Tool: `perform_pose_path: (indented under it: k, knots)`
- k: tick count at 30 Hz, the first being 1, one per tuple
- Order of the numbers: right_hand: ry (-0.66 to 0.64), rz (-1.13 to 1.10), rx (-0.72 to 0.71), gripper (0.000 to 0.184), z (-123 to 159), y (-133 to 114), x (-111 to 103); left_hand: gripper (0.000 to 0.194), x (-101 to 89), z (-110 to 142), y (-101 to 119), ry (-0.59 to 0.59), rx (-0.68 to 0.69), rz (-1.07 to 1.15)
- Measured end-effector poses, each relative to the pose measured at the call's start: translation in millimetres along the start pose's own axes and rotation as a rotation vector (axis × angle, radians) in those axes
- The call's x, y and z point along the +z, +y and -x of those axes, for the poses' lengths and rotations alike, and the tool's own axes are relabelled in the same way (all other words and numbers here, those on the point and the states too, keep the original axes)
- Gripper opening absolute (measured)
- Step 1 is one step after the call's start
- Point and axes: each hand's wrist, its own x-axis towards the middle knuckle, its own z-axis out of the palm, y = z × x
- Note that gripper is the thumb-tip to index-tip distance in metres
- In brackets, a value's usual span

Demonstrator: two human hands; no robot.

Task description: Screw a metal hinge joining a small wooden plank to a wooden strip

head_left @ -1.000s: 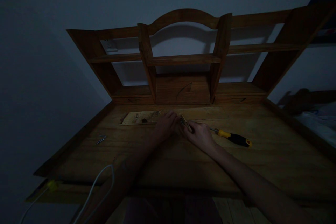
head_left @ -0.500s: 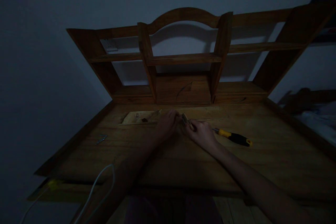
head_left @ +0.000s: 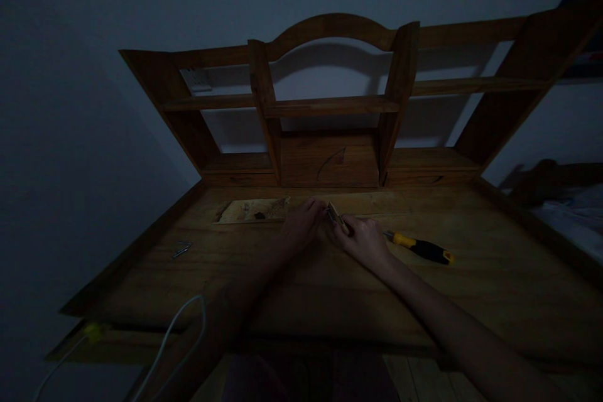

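In the head view, my right hand [head_left: 360,234] is closed round a small flat wooden piece [head_left: 338,216] with some dark or metal part along its side; its exact kind is too dim to make out. My left hand [head_left: 304,220] meets it from the left, fingertips pinched together close to the piece's upper end. Whatever lies between those left fingers is too small to name. Just right of my right hand rests a screwdriver [head_left: 421,247] with a yellow and black handle, its tip end partly hidden by the hand.
A rough pale wooden board [head_left: 254,210] lies left of my hands. Several small metal pieces [head_left: 183,249] sit farther left on the wooden desk [head_left: 301,301]. A shelf unit [head_left: 330,107] rises at the back. A white cable [head_left: 172,326] loops over the front left edge.
The small wooden piece has tilted slightly in my right hand, and my left fingertips have shifted a little. Otherwise the hands and the tools around them stay in place.
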Motion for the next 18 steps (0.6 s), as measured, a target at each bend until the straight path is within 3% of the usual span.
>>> perform_pose_path:
  k: [9,18]
  knots:
    - [-0.035,-0.013,-0.019,0.023,2.5,-2.0,4.6,0.035,4.9,-0.4,-8.0,0.013,-0.056,-0.031]
    - [-0.026,-0.005,-0.028,0.023,3.0,-4.7,3.6,0.025,7.9,1.8,-8.6,-0.002,-0.078,-0.004]
